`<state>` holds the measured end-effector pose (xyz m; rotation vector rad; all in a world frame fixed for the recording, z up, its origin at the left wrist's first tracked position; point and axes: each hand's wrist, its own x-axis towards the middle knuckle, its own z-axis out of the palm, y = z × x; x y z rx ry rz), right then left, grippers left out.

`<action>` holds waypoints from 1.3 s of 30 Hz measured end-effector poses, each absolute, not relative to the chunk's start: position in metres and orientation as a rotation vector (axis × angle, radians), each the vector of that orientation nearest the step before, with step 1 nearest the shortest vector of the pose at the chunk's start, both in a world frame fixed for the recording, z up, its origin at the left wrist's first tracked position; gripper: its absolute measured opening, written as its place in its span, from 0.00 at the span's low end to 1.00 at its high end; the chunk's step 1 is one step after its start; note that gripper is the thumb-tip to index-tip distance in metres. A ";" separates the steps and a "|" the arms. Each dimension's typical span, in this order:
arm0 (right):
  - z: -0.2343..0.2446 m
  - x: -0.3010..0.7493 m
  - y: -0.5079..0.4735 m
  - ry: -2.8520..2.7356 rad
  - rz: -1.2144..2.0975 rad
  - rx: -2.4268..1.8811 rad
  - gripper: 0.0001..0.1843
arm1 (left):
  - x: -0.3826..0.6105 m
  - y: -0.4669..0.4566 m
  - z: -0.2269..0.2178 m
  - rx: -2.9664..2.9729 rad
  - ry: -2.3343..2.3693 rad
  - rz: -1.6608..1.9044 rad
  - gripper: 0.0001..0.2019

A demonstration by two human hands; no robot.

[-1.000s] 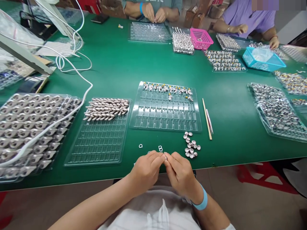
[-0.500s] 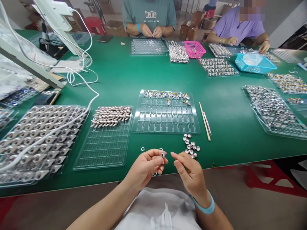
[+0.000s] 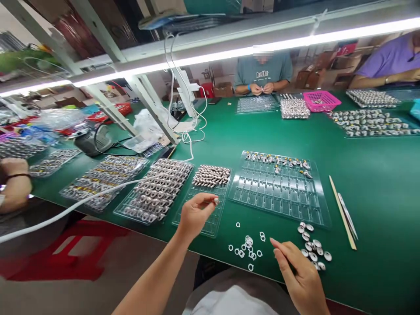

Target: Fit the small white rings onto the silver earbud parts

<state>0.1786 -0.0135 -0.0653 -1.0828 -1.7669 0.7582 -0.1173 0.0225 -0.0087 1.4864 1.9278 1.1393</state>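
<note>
"Piece [image 3: 216, 201], small, pale and rounded: where is it?"
"Left of the clear, ridged plastic tray [image 3: 278, 197], pinched between the left hand's [image 3: 194, 215] thumb and fingertip."
"And the right hand [image 3: 299, 270]?"
"In front of the tray, thumb and finger slightly spread, between flat white rings [image 3: 248, 241] and shiny, dished caps [image 3: 327, 256]."

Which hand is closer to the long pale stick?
Right. The right hand is left of the long pale stick, with loose round parts between them; the left hand is much farther left, by the narrow, partly filled tray.
</note>
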 end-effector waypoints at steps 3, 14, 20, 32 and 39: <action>-0.067 0.175 -0.009 -1.798 0.686 -1.068 0.15 | -0.147 0.042 -0.006 1.566 2.081 1.059 0.14; -0.072 0.178 -0.011 -1.829 0.670 -1.016 0.21 | -0.146 0.100 -0.014 1.832 2.307 0.339 0.09; -0.073 0.176 -0.012 -1.837 0.700 -1.000 0.20 | -0.141 0.106 -0.017 1.897 2.361 0.091 0.12; -0.073 0.171 -0.017 -1.846 0.781 -1.048 0.15 | -0.136 0.100 -0.004 1.916 2.386 -0.038 0.16; -0.041 0.186 -0.028 -1.744 0.646 -1.099 0.16 | -0.104 0.060 -0.008 1.940 2.145 0.205 0.18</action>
